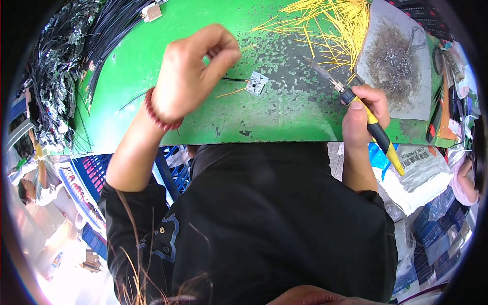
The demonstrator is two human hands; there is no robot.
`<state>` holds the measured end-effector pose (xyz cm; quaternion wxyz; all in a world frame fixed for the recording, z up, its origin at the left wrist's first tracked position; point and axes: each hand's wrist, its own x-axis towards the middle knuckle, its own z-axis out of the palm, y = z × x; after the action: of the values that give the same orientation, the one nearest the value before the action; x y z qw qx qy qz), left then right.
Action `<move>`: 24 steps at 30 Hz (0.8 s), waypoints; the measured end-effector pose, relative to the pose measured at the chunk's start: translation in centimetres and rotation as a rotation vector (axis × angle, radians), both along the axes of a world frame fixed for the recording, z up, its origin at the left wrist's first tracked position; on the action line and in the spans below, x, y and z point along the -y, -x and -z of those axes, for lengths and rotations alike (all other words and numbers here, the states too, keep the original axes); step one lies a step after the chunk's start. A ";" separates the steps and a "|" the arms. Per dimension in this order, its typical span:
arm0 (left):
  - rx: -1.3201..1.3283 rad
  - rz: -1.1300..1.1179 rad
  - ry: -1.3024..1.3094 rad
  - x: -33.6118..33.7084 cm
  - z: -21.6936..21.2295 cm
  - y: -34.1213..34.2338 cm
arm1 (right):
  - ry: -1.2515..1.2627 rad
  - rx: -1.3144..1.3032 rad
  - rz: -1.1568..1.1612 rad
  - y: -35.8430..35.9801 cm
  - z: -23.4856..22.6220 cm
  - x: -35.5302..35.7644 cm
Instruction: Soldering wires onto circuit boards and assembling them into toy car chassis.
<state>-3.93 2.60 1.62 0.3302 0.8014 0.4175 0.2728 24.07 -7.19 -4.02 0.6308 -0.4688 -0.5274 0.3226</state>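
Observation:
My right hand (pixel 365 113) grips a soldering iron (pixel 378 133) with a yellow and black handle. The iron's metal tip points up and left over the green table (pixel 284 117). My left hand (pixel 195 66), a red bead bracelet on its wrist, is raised over the table with fingers curled and thumb close to them. Whatever those fingertips hold, if anything, is hidden. Between the hands lies a small white circuit board (pixel 256 83). A black wire (pixel 235 79) and a yellow wire (pixel 230 93) extend from its left side, the black one running toward my left hand.
Loose yellow wires (pixel 338 30) are heaped at the far right. Beside them, a grey sheet (pixel 424 96) carries dark debris. Bundled black wires (pixel 109 38) cover the far left. Hand tools (pixel 441 109) lie at the right edge, above a white sack (pixel 419 178) below the table.

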 end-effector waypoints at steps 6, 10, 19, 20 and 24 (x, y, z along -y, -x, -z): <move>-0.143 -0.063 -0.163 5.3 0.6 0.6 | 0.028 0.045 -0.032 0.6 -0.4 0.3; -0.229 -0.133 -0.318 5.8 2.3 0.5 | -0.002 0.071 -0.155 2.2 -1.3 1.2; -0.233 -0.143 -0.318 5.8 3.1 0.2 | 0.037 0.111 -0.228 4.1 -0.7 1.3; -0.235 -0.141 -0.328 5.7 3.1 0.2 | 0.047 0.113 -0.229 4.1 -0.7 1.2; -0.227 -0.133 -0.321 5.6 3.1 0.2 | 0.037 0.152 -0.249 4.1 -0.7 1.0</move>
<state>-4.17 -3.03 -1.44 0.1303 0.8400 0.4553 0.2649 19.94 -8.24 -3.35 0.5356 -0.4342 -0.6217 0.3717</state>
